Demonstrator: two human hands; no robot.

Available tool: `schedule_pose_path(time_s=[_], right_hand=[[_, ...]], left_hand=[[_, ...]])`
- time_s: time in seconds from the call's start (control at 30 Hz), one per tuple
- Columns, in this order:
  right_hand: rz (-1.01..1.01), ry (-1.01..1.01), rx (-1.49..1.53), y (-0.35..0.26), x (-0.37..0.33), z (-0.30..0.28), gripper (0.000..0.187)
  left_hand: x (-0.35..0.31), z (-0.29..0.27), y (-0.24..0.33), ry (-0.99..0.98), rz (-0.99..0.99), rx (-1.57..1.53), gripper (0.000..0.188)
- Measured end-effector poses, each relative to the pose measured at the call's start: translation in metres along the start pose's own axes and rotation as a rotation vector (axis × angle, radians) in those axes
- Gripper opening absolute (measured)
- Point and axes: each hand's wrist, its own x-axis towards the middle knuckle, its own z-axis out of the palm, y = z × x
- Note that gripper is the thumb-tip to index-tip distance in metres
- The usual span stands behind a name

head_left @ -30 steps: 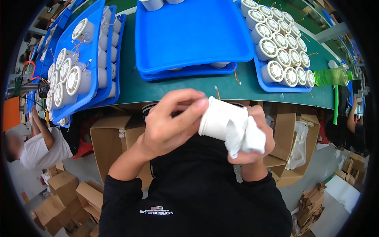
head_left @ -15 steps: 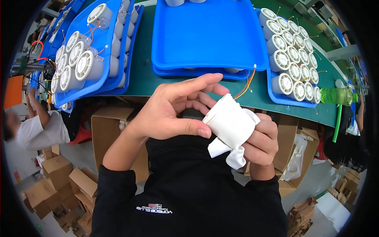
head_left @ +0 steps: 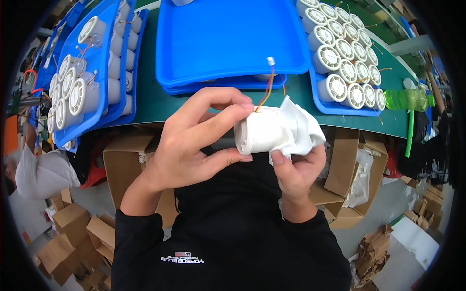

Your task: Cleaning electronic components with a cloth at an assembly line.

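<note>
Between my two hands, just in front of the table edge, a white cylindrical unit (head_left: 259, 130) lies nearly on its side with its rimmed end toward the left. Thin red and yellow wires rise from it to a small white connector (head_left: 271, 61). My left hand (head_left: 191, 138) pinches the rimmed end, fingers above and thumb below. A white cloth (head_left: 302, 130) covers the unit's right end. My right hand (head_left: 302, 170) grips the cloth and the covered end from below, thumb in front; its other fingers are partly hidden by the cloth.
Stacked blue trays (head_left: 228, 80) stand ahead on the green table (head_left: 145, 109). The right tray (head_left: 318, 99) and left tray (head_left: 103, 97) hold several similar white units. A green bottle (head_left: 407, 100) lies at the right. Cardboard boxes (head_left: 342, 169) sit below the table edge.
The unit has turned closer to level and shifted left. My left fingers have closed on its rimmed end. The cloth has come up over the other end, and my right thumb now shows in front.
</note>
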Motion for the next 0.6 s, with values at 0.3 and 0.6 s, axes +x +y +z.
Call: schedule_pose_path(time_s=[0.3, 0.6], right_hand=[[0.014, 0.329, 0.062, 0.004, 0.024, -0.020, 0.035], [-0.034, 0.267, 0.040, 0.001, 0.016, -0.026, 0.038]], left_hand=[[-0.012, 0.006, -0.004, 0.148, -0.183, -0.214, 0.055], [-0.020, 0.005, -0.009, 0.169, -0.184, -0.212, 0.067]])
